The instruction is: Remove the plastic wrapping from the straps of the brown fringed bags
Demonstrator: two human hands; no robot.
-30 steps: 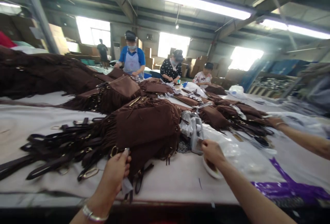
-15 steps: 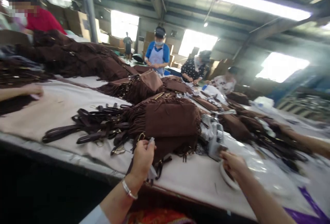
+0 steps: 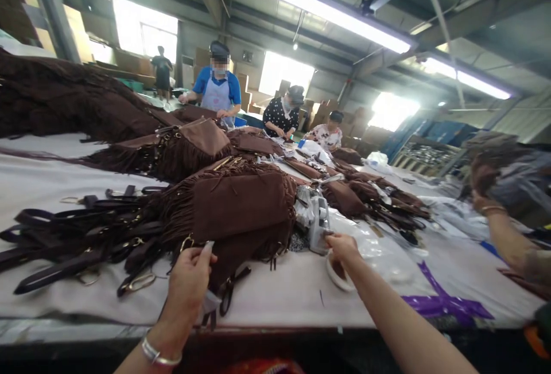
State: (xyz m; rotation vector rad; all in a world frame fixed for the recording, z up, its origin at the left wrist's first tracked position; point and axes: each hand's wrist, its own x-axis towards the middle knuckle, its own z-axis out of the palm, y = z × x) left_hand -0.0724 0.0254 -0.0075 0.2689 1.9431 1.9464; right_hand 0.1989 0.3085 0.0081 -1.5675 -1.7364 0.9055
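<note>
Fringed brown bags (image 3: pixel 241 202) lie stacked before me, one with its plain flap facing up. My left hand (image 3: pixel 189 276), a silver bangle at its wrist, pinches a small clear plastic piece (image 3: pixel 207 250) beside a gold clasp (image 3: pixel 186 243) at the bag's lower left corner. My right hand (image 3: pixel 343 248) has its fingers closed at a grey-clear plastic wrapper (image 3: pixel 319 228) just right of the bags. Whatever else its fingertips hold is hidden. Under my right wrist is a white roll (image 3: pixel 338 271). Dark straps with gold hooks (image 3: pixel 86 248) spread out left of the bags.
Piles of brown bags (image 3: pixel 86 98) cover the table's far left. Purple ribbon (image 3: pixel 451 305) lies at the right front. A co-worker's arm (image 3: pixel 508 236) at the right edge holds a bag in plastic. Several people stand or sit beyond the table.
The view has swung right, so the bags and both hands appear further left. The co-worker's arm at the right now shows a bag in plastic lifted. The hand at the left edge is out of view.
</note>
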